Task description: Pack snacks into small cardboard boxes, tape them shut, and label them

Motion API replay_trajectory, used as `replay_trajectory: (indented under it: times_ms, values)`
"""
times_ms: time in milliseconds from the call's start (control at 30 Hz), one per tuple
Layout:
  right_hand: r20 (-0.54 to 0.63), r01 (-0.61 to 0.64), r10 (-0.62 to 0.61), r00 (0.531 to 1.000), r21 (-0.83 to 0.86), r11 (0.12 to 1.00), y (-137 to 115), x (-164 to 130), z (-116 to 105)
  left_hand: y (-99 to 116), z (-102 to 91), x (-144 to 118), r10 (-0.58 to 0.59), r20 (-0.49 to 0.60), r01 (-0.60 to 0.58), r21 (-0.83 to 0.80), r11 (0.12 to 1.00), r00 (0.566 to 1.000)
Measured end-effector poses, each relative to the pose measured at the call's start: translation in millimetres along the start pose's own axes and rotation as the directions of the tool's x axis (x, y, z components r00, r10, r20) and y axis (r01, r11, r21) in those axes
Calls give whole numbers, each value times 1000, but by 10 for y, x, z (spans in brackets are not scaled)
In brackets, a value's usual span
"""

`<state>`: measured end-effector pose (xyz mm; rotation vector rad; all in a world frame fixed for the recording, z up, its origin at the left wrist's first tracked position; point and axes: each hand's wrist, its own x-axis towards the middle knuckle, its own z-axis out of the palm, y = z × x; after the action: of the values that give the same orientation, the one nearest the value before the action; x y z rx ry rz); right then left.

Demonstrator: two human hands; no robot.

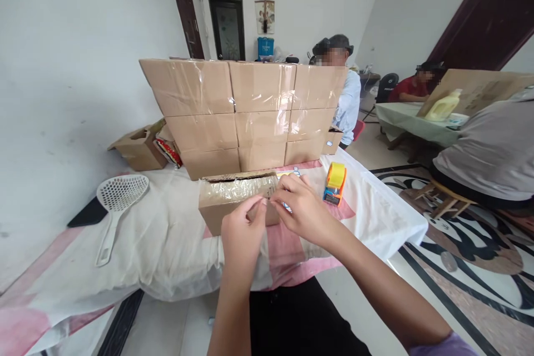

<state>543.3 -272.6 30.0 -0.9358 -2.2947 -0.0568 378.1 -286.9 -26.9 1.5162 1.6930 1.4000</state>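
A small cardboard box stands on the table in front of me, with shiny clear tape across its top. A dark gap shows along the top's back edge. My left hand is closed in a pinch at the box's front right corner. Meeting it there, my right hand also pinches, its fingertips almost touching the left ones. Something small and pale shows between the fingertips, too small to name. To the right lies a tape dispenser with a yellow roll and orange body.
A stack of taped cardboard boxes rises behind the small box. At left are a white slotted ladle, a black flat object and an open carton. A person sits behind the stack; others sit at right.
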Motion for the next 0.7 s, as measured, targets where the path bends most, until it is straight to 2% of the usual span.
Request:
replay_trajectory:
  times_ms: [67, 100, 167, 200, 233, 300, 400, 467, 600, 700]
  values:
    - [-29, -1, 0, 1000, -33, 999, -113, -20, -69, -45, -102, 51, -52, -160, 69, 99, 993, 986]
    - [-46, -24, 24, 999, 5, 1000, -145, -13, -102, -89, -158, 106, -42, -236, 73, 127, 989, 971]
    - [-42, -95, 103, 994, 153, 984, -130, 51, -142, -207, -266, 262, 68, -345, 10, 219, 976, 936]
    - [-17, -137, 146, 989, 245, 960, -80, 108, -143, -272, -313, 351, 156, -359, -46, 296, 954, 920]
    - [26, -184, 186, 982, 333, 925, -7, 180, -129, -334, -352, 435, 246, -337, -109, 376, 920, 909]
    - [151, -297, 255, 955, 454, 840, 177, 353, -62, -440, -397, 563, 368, -228, -221, 490, 843, 901]
    - [320, -440, 315, 893, 486, 755, 411, 630, 88, -543, -389, 605, 395, -106, -289, 515, 807, 913]
    - [350, -439, 290, 891, 501, 746, 482, 796, 181, -589, -348, 568, 377, -113, -272, 510, 816, 919]
    - [335, -328, 138, 932, 620, 712, 527, 1038, 373, -664, -265, 517, 374, -167, -247, 504, 827, 912]
    - [390, -342, 103, 915, 616, 710, 621, 1130, 610, -696, -241, 519, 366, -198, -227, 502, 835, 909]
